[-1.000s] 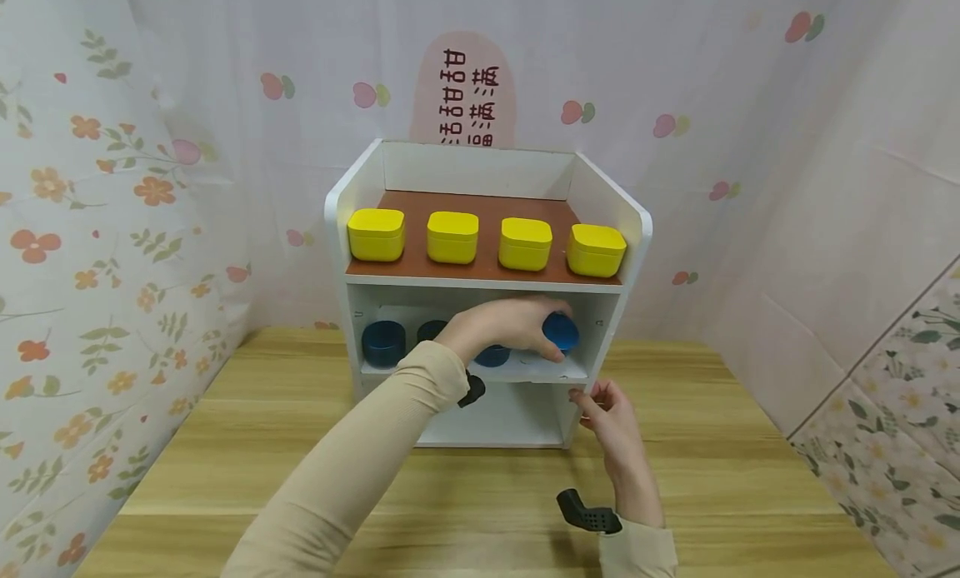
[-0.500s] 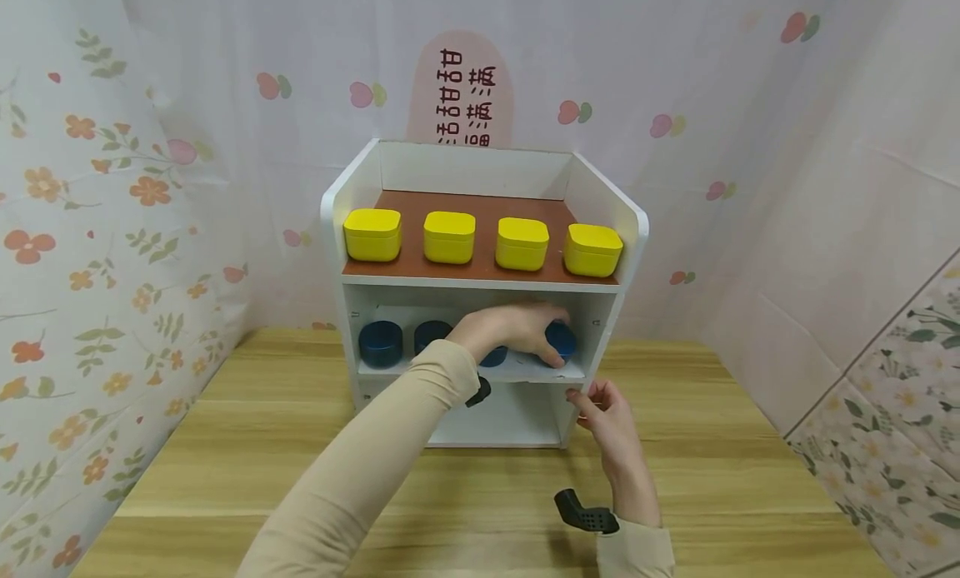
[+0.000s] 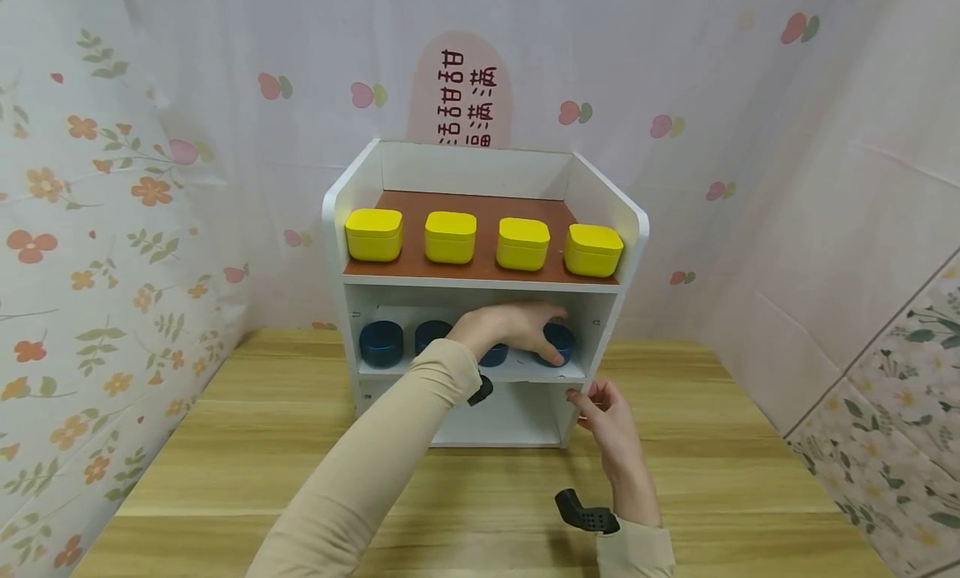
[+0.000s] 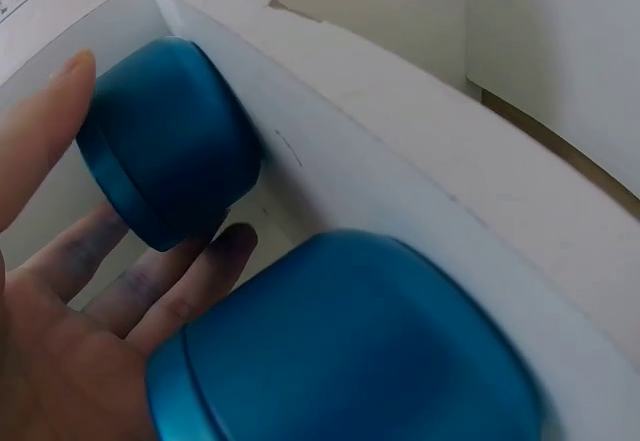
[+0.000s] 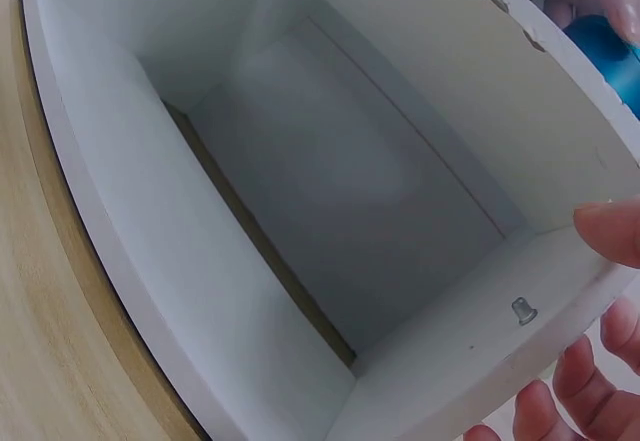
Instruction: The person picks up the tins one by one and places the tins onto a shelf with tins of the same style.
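A row of round blue lidded jars stands on the middle level of a white shelf unit. My left hand reaches into that level and holds the rightmost blue jar, thumb at its lid and fingers on the far side. This jar sits upright on the shelf board, near the right wall. Another blue jar is close beside it, partly hidden by my hand in the head view. My right hand pinches the front edge of the unit's right side panel, thumb inside and fingertips outside.
Several yellow lidded boxes line the front of the brown top level. Below the jars is a lower compartment with a small metal peg on its side wall. The unit stands on a wooden table before a patterned curtain.
The rightmost blue jar has gone from tilted and slightly raised to upright on the shelf, with my left hand still around it. My right hand keeps its place on the side panel.
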Demonstrator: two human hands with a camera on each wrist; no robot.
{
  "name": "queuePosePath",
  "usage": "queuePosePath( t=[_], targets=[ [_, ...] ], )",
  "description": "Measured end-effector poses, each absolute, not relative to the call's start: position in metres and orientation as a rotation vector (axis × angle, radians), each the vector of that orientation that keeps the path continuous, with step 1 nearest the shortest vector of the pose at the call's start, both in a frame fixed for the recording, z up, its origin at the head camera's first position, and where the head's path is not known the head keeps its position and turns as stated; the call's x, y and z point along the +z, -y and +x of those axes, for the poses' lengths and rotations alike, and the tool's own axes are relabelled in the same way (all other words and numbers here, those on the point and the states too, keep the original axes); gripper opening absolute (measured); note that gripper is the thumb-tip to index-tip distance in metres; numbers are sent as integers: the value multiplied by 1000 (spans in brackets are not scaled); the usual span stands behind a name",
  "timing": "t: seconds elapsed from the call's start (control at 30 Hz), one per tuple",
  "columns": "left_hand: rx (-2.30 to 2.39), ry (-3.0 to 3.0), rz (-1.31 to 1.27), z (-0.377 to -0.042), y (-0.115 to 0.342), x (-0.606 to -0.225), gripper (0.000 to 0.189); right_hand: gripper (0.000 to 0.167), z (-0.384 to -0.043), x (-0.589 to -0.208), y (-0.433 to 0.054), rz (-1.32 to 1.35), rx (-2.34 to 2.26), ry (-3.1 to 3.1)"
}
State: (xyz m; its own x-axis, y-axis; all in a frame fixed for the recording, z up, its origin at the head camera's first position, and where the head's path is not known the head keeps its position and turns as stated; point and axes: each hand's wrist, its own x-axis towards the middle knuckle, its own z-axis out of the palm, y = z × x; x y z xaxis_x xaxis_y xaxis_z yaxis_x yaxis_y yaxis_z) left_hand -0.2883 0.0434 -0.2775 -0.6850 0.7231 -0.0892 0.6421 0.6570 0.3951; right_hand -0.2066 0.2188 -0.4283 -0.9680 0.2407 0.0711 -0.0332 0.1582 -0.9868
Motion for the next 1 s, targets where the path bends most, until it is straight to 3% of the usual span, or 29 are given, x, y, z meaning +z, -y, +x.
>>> queuePosePath(
  t=[0.5,1.0],
  targets=[
    [546,-2620,1040,-270,-34,-272,92,25,-204,-427,-222,-196,1856,2256],
    [779,-2756,1112,-211,20,-280,82,35,-187,-416,-240,-121,1760,2358]
  ],
)
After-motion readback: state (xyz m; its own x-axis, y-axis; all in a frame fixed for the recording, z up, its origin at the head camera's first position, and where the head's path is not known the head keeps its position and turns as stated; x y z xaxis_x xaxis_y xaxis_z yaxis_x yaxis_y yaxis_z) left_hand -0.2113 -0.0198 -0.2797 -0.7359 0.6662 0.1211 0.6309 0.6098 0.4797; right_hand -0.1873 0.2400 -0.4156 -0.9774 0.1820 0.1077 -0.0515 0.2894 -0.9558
